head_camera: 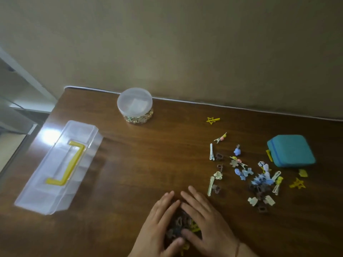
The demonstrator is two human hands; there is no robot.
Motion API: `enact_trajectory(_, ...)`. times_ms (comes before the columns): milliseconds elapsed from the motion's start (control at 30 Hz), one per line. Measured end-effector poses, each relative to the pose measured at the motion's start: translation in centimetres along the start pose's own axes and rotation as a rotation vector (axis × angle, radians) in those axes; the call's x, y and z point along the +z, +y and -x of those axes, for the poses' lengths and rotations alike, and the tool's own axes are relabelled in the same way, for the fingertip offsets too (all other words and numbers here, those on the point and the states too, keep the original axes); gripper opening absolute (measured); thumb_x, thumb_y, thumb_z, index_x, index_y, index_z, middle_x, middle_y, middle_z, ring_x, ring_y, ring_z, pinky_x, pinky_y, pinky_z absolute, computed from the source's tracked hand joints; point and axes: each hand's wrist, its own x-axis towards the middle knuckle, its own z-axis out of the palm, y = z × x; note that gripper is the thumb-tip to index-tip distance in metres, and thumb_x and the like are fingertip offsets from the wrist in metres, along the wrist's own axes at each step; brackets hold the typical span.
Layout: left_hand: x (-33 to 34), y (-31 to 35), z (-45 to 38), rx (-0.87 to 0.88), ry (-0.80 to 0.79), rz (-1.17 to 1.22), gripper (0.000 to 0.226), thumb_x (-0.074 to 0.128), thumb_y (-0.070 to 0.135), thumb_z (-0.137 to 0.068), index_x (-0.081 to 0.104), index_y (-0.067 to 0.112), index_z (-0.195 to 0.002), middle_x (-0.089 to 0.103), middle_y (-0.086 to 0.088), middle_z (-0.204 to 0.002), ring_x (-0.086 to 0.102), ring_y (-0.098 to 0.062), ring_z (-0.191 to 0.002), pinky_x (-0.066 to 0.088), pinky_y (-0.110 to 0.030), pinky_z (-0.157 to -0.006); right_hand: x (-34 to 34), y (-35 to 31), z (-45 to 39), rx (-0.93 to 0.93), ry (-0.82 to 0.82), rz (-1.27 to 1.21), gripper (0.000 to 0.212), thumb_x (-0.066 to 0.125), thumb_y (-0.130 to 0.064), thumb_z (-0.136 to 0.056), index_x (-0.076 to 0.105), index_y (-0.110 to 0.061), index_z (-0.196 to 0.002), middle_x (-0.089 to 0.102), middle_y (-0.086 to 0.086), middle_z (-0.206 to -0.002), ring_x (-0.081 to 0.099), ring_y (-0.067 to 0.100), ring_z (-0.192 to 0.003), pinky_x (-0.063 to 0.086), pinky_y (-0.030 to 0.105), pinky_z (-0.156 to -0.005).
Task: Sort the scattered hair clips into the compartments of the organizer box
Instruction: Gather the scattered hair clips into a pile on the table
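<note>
Nearest the camera, two hands lie palm-down on the wooden bench. The left hand and right hand have their fingers spread and angled toward each other, cupping a small heap of dark brown clips between them, with a bit of yellow showing at the heap's right edge. They press around the heap rather than pinching any one clip.

Just right of the hands, a loose scatter of hair clips covers the bench: long pale snap clips, blue bow and star shapes, small brown claws, flower shapes; too many and too overlapped to count surely. One yellow star clip lies at the scatter's right edge, and a second yellow star clip sits alone farther back.

To the far right rests one teal case, closed. On the left, well apart from the clips, stands the one clear organizer box, lid shut, with a yellow handle on top. Farther back, near the wall, is one round clear tub holding gold-coloured pieces.
</note>
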Motion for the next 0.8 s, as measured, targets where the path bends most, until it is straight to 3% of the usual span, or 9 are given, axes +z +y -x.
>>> enact_trajectory(100,-1.1,0.9,-3.2,0.028,0.05,-0.029,0.063,0.043,0.068,-0.092,0.037,0.039,-0.148,0.018,0.01,-0.163,0.015,-0.017,-0.151,0.023,-0.05,-0.115,-2.2,1.8,1.7,0.178,0.229,-0.109,0.052,0.041,-0.055,-0.096,0.035,-0.037,-0.145,0.023,-0.015,-0.158,0.014,0.016,-0.148,0.026,0.04,-0.11)
enact_trajectory(167,-1.6,1.9,-7.1,-0.023,0.056,-0.052,0.06,0.037,0.072,-0.092,0.036,0.045,-0.146,0.015,0.018,-0.162,0.009,-0.01,-0.151,0.02,-0.047,-0.117,-4.2,3.9,2.3,0.329,0.351,-0.1,0.051,0.039,-0.056,-0.095,0.037,-0.037,-0.142,0.023,-0.016,-0.158,0.013,0.014,-0.148,0.021,0.037,-0.11)
enact_trajectory(267,-0.9,3.3,-14.4,-0.075,0.021,-0.046,0.066,0.034,0.076,-0.089,0.034,0.044,-0.146,0.012,0.023,-0.162,0.004,-0.002,-0.15,0.015,-0.038,-0.118,-7.1,7.7,1.5,0.449,0.4,-0.061,0.059,0.037,-0.059,-0.093,0.038,-0.028,-0.144,0.023,-0.012,-0.158,0.009,0.01,-0.148,0.02,0.038,-0.114)
enact_trajectory(400,1.2,4.2,-23.3,-0.024,-0.106,-0.179,0.071,0.035,0.068,-0.093,0.03,0.029,-0.152,0.016,0.008,-0.164,0.008,-0.011,-0.151,0.012,-0.038,-0.122,-9.7,11.8,-1.1,0.5,0.272,0.066,0.071,0.027,-0.068,-0.09,0.03,-0.028,-0.149,0.018,-0.007,-0.161,0.002,0.011,-0.149,0.02,0.046,-0.118)
enact_trajectory(500,2.3,3.6,-26.8,0.026,-0.292,-0.311,0.071,0.032,0.062,-0.098,0.023,0.023,-0.156,0.015,0.004,-0.164,0.005,-0.012,-0.151,0.007,-0.041,-0.123,-10.1,13.5,-2.0,0.549,0.083,0.154,0.076,0.022,-0.074,-0.086,0.02,-0.034,-0.15,0.004,-0.011,-0.162,-0.005,0.011,-0.148,0.008,0.047,-0.119)
enact_trajectory(667,1.8,1.9,-25.4,0.176,-0.373,-0.351,0.059,0.033,0.046,-0.104,0.027,0.017,-0.155,0.029,0.0,-0.16,0.011,-0.012,-0.151,0.007,-0.04,-0.123,-9.1,12.7,-1.5,0.449,-0.026,0.182,0.076,0.025,-0.072,-0.088,0.015,-0.032,-0.152,0.0,-0.014,-0.162,-0.008,0.006,-0.147,0.009,0.043,-0.118)
enact_trajectory(800,0.7,1.3,-21.1,0.266,-0.406,-0.359,0.063,0.027,0.054,-0.102,0.032,0.018,-0.153,0.035,0.002,-0.158,0.013,-0.007,-0.15,0.007,-0.036,-0.123,-7.3,9.7,-0.1,0.41,-0.057,0.158,0.077,0.021,-0.072,-0.089,0.01,-0.031,-0.153,-0.007,-0.014,-0.161,-0.016,0.005,-0.146,0.005,0.035,-0.117)
